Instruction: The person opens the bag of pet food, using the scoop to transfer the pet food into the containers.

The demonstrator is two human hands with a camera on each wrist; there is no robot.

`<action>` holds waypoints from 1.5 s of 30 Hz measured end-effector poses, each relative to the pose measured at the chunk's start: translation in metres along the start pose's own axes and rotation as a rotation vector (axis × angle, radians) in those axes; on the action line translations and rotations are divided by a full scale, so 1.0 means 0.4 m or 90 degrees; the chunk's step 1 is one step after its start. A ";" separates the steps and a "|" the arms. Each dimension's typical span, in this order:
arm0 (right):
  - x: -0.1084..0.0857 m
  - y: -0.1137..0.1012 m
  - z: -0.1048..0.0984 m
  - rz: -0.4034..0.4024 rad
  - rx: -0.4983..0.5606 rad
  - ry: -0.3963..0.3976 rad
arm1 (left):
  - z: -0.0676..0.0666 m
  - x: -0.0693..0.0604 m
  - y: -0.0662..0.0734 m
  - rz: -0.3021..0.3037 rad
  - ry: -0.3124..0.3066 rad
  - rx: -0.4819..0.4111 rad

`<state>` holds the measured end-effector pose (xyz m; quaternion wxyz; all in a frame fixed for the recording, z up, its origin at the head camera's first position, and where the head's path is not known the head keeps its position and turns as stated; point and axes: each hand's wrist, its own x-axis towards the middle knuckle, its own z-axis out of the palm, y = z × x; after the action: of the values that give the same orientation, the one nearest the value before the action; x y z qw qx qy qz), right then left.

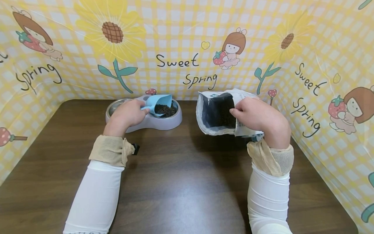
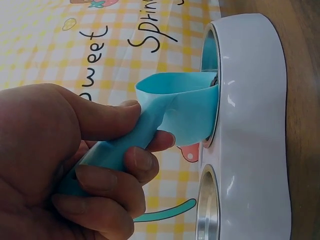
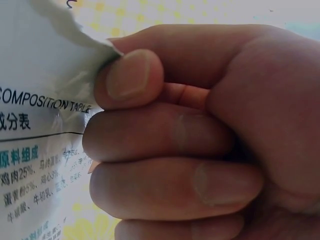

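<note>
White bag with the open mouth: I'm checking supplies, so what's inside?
Small dark granules show inside the white bag, beside its grey lining. Its outer wall covers the deeper part, so the amount there is unseen.

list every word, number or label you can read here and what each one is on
"Sweet Spring": repeated on the yellow checked backdrop
"COMPOSITION TABLE": on the white bag, first letter at the picture's edge
"成分表": on the bag, just below
"原料组成": on the bag, in teal
"鸡肉25%": on the bag, under the teal line
Other small print on the bag: too blurred to read surely
Marks on the left sleeve: cut off, unreadable
</note>
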<state>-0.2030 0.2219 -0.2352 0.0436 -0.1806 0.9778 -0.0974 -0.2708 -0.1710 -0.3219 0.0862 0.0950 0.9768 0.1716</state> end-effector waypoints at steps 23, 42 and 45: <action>0.003 0.000 0.001 -0.004 -0.006 0.003 | -0.001 -0.008 0.000 0.012 0.016 0.035; 0.001 -0.008 0.004 -0.005 -0.009 0.011 | -0.017 -0.024 -0.002 -0.012 0.060 0.073; 0.001 -0.007 0.004 -0.005 -0.011 0.012 | -0.020 -0.026 -0.001 -0.024 0.069 0.079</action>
<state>-0.2024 0.2189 -0.2362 0.0321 -0.1839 0.9782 -0.0906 -0.2625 -0.1762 -0.3134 0.0304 0.0726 0.9904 0.1137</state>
